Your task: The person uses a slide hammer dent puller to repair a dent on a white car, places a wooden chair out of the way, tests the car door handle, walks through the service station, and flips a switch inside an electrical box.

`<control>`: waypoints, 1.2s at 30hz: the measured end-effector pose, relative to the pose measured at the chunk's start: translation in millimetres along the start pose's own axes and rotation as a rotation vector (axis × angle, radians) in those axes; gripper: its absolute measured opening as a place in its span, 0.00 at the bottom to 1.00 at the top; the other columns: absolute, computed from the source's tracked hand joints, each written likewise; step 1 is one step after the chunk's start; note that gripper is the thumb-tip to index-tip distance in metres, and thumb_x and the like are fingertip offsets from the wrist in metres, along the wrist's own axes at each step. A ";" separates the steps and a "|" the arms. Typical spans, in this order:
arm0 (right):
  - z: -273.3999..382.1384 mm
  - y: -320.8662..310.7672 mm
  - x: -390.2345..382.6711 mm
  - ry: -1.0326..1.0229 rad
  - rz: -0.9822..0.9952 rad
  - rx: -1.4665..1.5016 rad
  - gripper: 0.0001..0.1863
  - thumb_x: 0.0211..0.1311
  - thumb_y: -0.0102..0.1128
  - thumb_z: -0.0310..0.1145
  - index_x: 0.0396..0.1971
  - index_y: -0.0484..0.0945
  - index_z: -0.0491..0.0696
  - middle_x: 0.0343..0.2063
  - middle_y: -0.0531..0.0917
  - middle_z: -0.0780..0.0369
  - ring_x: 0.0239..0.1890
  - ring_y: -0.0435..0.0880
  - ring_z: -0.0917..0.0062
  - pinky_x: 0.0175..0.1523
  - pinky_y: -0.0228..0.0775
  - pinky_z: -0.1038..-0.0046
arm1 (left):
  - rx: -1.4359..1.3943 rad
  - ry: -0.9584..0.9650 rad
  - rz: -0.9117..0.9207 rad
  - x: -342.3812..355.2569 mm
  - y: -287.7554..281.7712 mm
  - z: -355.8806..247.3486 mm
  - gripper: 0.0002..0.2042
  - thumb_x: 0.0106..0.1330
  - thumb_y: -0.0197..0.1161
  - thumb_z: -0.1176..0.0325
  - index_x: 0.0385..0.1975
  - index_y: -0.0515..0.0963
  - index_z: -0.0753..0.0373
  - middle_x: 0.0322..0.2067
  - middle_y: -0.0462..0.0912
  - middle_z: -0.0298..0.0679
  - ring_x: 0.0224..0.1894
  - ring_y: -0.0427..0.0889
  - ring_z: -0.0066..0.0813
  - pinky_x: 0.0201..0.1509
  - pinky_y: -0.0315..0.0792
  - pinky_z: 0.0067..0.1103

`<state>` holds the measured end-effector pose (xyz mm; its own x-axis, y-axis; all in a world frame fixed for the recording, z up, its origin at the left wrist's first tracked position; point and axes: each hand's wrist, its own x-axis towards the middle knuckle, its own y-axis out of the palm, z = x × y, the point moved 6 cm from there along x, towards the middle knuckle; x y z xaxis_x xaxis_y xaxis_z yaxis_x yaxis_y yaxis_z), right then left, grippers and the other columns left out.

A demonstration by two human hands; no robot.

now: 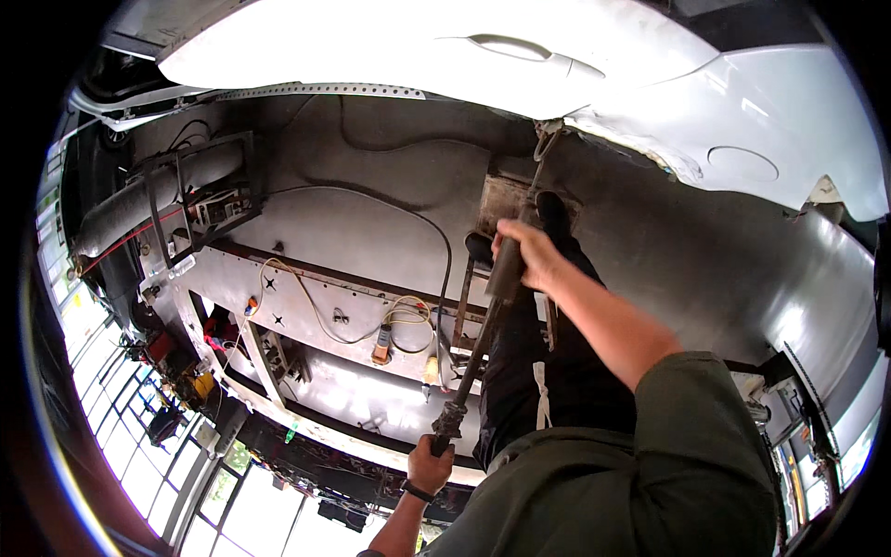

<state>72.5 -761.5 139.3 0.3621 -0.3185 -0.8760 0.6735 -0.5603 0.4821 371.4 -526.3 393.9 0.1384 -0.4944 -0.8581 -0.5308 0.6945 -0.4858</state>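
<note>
A long slide hammer [475, 364] runs from beside my waist up to the lower edge of a white car body [371, 46]. My left hand [431, 467] is closed round the handle at its near end, below a knobbly metal collar. Farther along, my right hand [531, 251] wraps round the thick sliding weight [503, 275]. At the far end, a metal hook [546, 141] meets the car's lower edge. To the right of the hook, that edge looks crumpled and torn [640, 148]. My shoes [553, 212] stand just below the hook.
A dark hose [408, 206] curves over the grey floor. Left of my legs, a long metal frame [316, 306] carries an orange-and-grey hand tool [381, 345] and coiled yellow cable [408, 311]. A grey cylinder [153, 200] lies in a rack at the far left.
</note>
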 end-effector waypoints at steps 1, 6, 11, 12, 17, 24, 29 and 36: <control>13.6 -5.7 10.5 -0.039 -0.052 0.006 0.15 0.63 0.66 0.43 0.39 0.76 0.48 0.30 0.80 0.61 0.34 0.81 0.72 0.44 0.76 0.64 | 0.008 0.002 0.007 2.2 -1.4 -3.6 0.18 0.59 0.70 0.59 0.39 0.75 0.66 0.27 0.83 0.52 0.31 0.85 0.55 0.33 0.77 0.40; 38.6 -21.6 30.3 -0.099 -0.051 0.009 0.14 0.62 0.67 0.42 0.37 0.77 0.48 0.29 0.82 0.60 0.32 0.82 0.72 0.46 0.78 0.66 | -0.020 0.028 -0.029 10.4 -3.8 -15.9 0.16 0.60 0.70 0.61 0.37 0.76 0.66 0.27 0.82 0.50 0.31 0.84 0.53 0.35 0.76 0.38; -39.3 -0.3 -2.1 -0.151 -0.143 0.135 0.12 0.62 0.67 0.39 0.36 0.76 0.48 0.27 0.80 0.62 0.30 0.81 0.72 0.40 0.76 0.67 | -0.055 0.083 -0.061 12.9 1.7 -5.8 0.14 0.59 0.68 0.65 0.37 0.75 0.67 0.28 0.82 0.53 0.32 0.83 0.57 0.35 0.76 0.40; -98.8 24.4 -38.8 -0.165 -0.288 0.143 0.13 0.63 0.65 0.40 0.37 0.75 0.48 0.26 0.79 0.62 0.28 0.80 0.73 0.36 0.74 0.69 | -0.038 0.053 -0.031 16.1 -2.4 -0.8 0.15 0.58 0.68 0.63 0.36 0.75 0.67 0.26 0.82 0.53 0.30 0.83 0.58 0.33 0.75 0.42; -239.4 58.7 -123.8 0.280 -0.011 0.095 0.15 0.65 0.64 0.30 0.50 0.78 0.44 0.35 0.82 0.59 0.40 0.83 0.70 0.51 0.77 0.66 | 0.007 0.017 0.006 -44.0 9.4 61.0 0.15 0.58 0.69 0.61 0.37 0.74 0.64 0.28 0.84 0.54 0.33 0.84 0.60 0.33 0.76 0.44; -225.2 43.6 -118.9 0.332 0.168 -0.188 0.13 0.65 0.62 0.32 0.47 0.79 0.45 0.38 0.81 0.64 0.45 0.81 0.76 0.56 0.71 0.71 | -0.141 -0.096 -0.084 -48.7 57.3 58.2 0.14 0.59 0.70 0.62 0.34 0.73 0.62 0.26 0.83 0.51 0.34 0.84 0.58 0.34 0.76 0.42; -128.0 36.9 -159.4 0.056 0.158 -0.250 0.17 0.70 0.60 0.45 0.39 0.82 0.44 0.36 0.81 0.64 0.42 0.78 0.77 0.54 0.68 0.70 | -0.387 0.048 -0.113 8.3 110.7 7.7 0.13 0.59 0.68 0.70 0.41 0.75 0.65 0.33 0.85 0.52 0.39 0.86 0.49 0.40 0.77 0.35; -28.9 37.2 -210.0 -0.498 0.201 -0.476 0.19 0.70 0.56 0.48 0.37 0.81 0.44 0.35 0.83 0.61 0.43 0.80 0.75 0.54 0.67 0.70 | -0.628 0.131 -0.374 99.0 186.7 18.5 0.25 0.59 0.65 0.73 0.58 0.70 0.67 0.51 0.77 0.50 0.46 0.80 0.44 0.52 0.76 0.35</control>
<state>40.1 -693.4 340.8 0.2483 -0.7551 -0.6067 0.8739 -0.0956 0.4766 301.5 -436.0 215.1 0.3237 -0.7245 -0.6085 -0.8515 0.0573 -0.5212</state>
